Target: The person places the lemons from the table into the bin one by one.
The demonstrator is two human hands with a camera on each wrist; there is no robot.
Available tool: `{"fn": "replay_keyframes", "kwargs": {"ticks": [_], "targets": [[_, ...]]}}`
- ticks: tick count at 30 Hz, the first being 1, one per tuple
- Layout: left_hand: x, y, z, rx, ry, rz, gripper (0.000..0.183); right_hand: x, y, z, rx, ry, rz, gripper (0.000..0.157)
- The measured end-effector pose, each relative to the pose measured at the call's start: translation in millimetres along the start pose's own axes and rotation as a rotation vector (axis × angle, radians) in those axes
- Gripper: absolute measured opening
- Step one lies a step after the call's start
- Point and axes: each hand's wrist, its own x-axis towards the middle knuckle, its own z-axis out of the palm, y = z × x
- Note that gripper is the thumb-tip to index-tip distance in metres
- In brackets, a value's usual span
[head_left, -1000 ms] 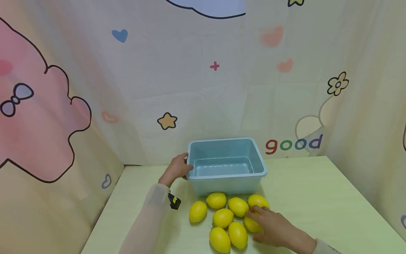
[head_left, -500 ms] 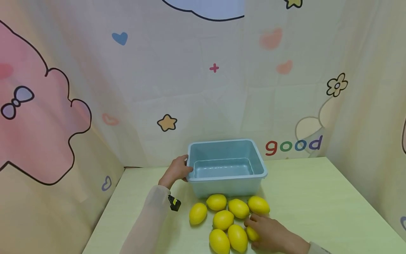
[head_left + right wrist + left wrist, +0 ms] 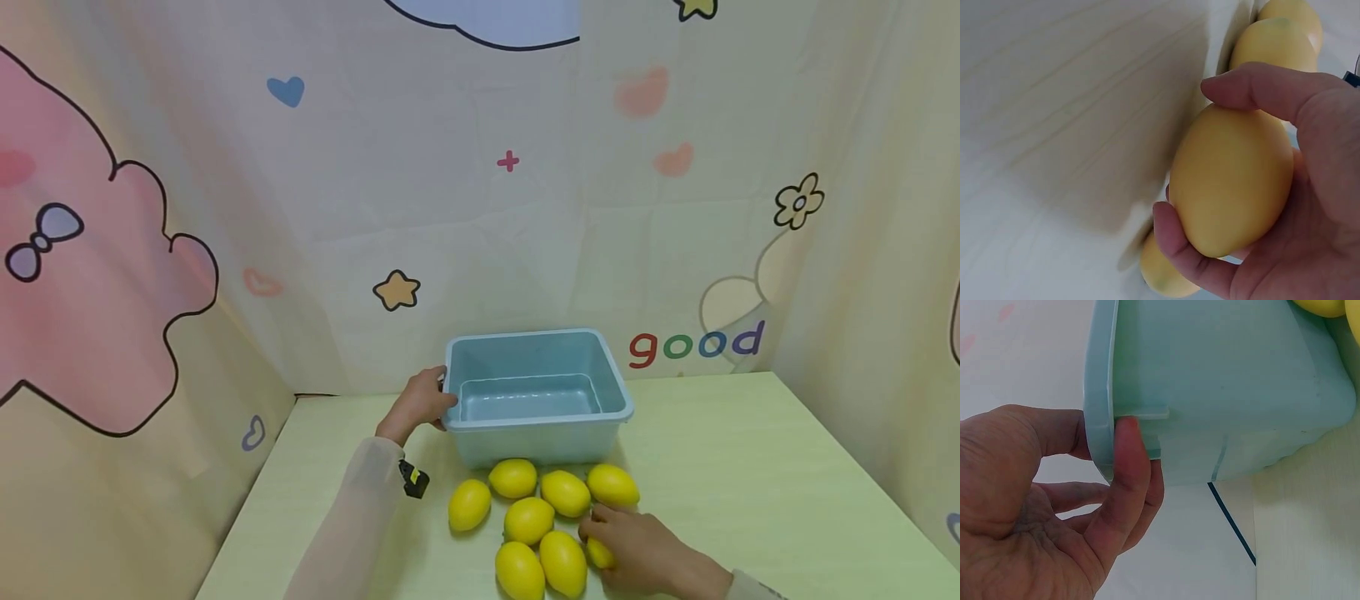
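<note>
A light blue plastic bin (image 3: 536,442) stands at the back of the table with nothing inside it. My left hand (image 3: 418,400) grips its left rim, thumb over the edge and fingers under the lip, as the left wrist view shows. In front of the bin several yellow lemons lie in a loose cluster, one lemon (image 3: 469,505) at its left and another lemon (image 3: 612,486) at its back right. My right hand (image 3: 648,550) holds a lemon (image 3: 1232,178) at the cluster's right side, thumb and fingers curled round it; in the head view the hand covers most of that fruit.
The pale green table (image 3: 735,483) extends to both sides of the bin. A printed cloth (image 3: 480,233) hangs close behind the bin, with more cloth at left and right. A small black device (image 3: 413,479) sits at the left sleeve.
My right hand has moved slightly down and left, and its fingers have closed round the lemon under it. The left hand, the bin and the other lemons stay put.
</note>
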Motion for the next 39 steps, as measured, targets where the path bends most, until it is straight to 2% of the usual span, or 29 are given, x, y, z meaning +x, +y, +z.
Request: {"fn": "replay_keyframes", "kwargs": {"ticks": [7,14,21,31,39], "targets": [[3.0,-0.6,0.4,-0.010,0.001,-0.022,0.056,0.1,-1.7,-10.8,-0.037,0.003,0.058,0.035],[3.7,-1.2,2.3,-0.028,0.012,-0.046,0.058,-2.3,-6.6,-24.4,-0.080,0.094,0.023,0.039],[1.4,-0.6,4.0,-0.041,0.035,-0.050,0.059,-2.3,-10.8,-42.9,-0.070,0.138,0.012,0.037],[0.8,1.6,2.8,-0.047,0.040,-0.057,0.063,4.1,-21.2,-79.9,-0.117,0.307,-0.035,0.037],[1.8,0.1,4.0,-0.031,0.038,-0.075,0.064,11.8,-26.6,-103.5,-0.147,0.349,-0.016,0.035]]}}
